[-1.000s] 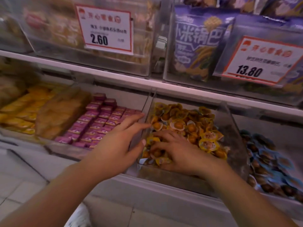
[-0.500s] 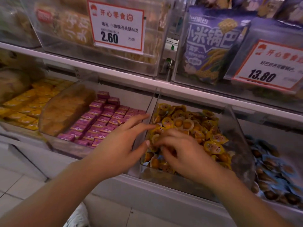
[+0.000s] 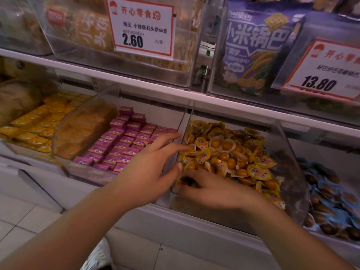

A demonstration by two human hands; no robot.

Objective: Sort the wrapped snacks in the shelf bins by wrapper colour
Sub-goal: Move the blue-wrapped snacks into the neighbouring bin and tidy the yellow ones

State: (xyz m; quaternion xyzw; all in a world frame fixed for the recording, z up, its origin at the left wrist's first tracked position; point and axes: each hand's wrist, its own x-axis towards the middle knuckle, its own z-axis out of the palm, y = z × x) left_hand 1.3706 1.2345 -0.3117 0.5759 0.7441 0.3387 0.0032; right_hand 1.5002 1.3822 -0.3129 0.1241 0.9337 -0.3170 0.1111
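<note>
The right hand (image 3: 212, 189) reaches into the front left corner of the clear bin (image 3: 292, 172) of yellow-wrapped snacks (image 3: 229, 152), fingers curled down among them; what they grip I cannot tell. The left hand (image 3: 150, 170) rests open against that bin's left wall, fingers spread. Pink-wrapped snacks (image 3: 124, 145) fill the neighbouring bin on the left.

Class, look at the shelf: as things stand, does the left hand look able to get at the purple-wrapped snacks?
Probably yes. The left hand hovers open just beside the purple-wrapped snacks, whose clear bin looks open-topped, with nothing between them. The right hand is busy among the yellow-wrapped snacks.
</note>
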